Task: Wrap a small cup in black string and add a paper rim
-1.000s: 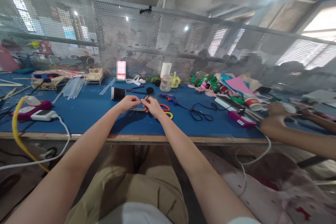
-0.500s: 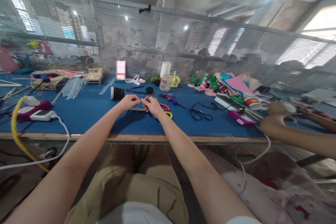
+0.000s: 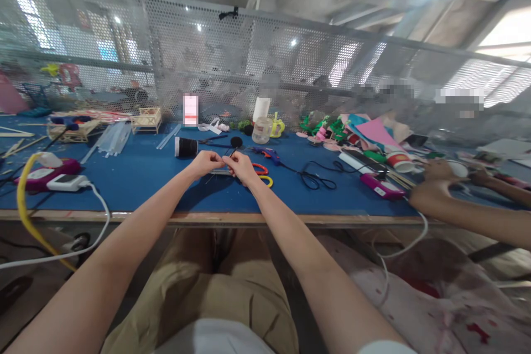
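My left hand [image 3: 205, 163] and my right hand [image 3: 241, 167] meet over the blue table [image 3: 157, 182], fingertips pinched together on a thin dark wire or stick whose end pokes up between them. A small black pompom [image 3: 236, 142] lies just beyond the hands. A black spool [image 3: 186, 147] stands to the left of it. Orange and yellow scissor handles [image 3: 264, 174] lie right beside my right hand.
A white power adapter [image 3: 66, 182] with a cable and a yellow hose [image 3: 22, 193] lie at the left. A black cord [image 3: 313, 177], a pink device [image 3: 379, 186], a jar [image 3: 262, 131] and coloured felt scraps [image 3: 365, 133] lie to the right. Another person's arm [image 3: 464, 213] rests at the right edge.
Both hands have stayed pinched together at the same spot, with only slight finger shifts. The other person's hands moved a little at the right.
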`<move>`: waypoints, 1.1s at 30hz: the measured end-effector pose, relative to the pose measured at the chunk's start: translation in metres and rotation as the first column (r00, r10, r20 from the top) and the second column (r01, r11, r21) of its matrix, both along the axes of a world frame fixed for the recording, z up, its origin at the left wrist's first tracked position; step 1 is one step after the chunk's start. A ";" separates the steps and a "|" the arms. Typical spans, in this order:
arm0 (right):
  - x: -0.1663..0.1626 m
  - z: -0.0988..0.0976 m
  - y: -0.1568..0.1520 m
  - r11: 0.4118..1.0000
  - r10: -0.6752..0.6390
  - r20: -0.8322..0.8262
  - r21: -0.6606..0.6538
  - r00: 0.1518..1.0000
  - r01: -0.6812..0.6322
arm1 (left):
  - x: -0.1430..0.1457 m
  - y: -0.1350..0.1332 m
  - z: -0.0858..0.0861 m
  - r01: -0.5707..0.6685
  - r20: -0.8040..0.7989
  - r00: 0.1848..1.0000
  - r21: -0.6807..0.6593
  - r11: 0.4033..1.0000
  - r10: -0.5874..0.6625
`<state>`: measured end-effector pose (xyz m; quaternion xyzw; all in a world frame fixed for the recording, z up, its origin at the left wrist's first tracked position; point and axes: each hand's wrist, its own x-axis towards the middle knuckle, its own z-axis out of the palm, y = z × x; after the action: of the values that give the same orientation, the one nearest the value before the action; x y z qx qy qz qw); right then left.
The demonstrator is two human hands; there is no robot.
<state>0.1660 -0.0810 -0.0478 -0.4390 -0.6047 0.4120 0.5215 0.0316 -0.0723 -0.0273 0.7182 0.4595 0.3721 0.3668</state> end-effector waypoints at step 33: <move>0.001 -0.005 0.007 0.983 0.072 -0.058 -0.164 0.996 -0.081 | -0.007 -0.001 0.001 0.173 0.086 0.984 -0.231 0.957 -0.157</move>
<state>0.1667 -0.0738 -0.0529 -0.4463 -0.5711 0.4919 0.4824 0.0247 -0.0736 -0.0265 0.6921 0.4265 0.3061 0.4953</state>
